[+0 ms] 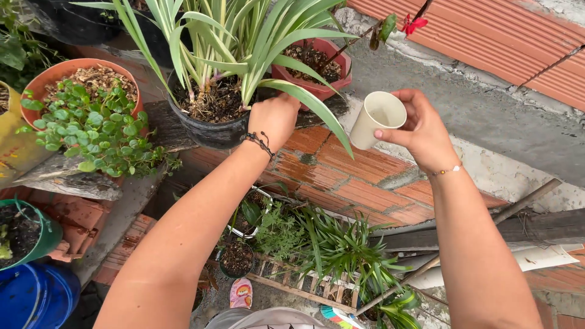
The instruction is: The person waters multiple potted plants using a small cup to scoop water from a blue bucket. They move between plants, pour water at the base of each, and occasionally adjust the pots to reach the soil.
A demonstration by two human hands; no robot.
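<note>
The right hand (pixel 420 131) had its fingers (pixel 390 135) wrapped around a cream paper cup (pixel 376 119), holding it tilted up in the air just off to the side of the black pot (pixel 210 131), mouth facing the camera. The left hand (pixel 274 119) was curled up against the rim of that black pot, kind of tucked in under the long striped leaves (pixel 244 36); couldn't really tell whether it was pinching anything, the fingertips were hidden. The pot sat on a low brick ledge (pixel 353 183), with a reddish pot (pixel 320 61) right behind it and a terracotta pot of small round-leaved greenery (pixel 91 122) off to the left. A thin stem with a red flower (pixel 413 24) poked up by the wall. Below the ledge there were more small pots and spiky plants (pixel 341 250), plus a blue bucket (pixel 36 295) in the corner.
</note>
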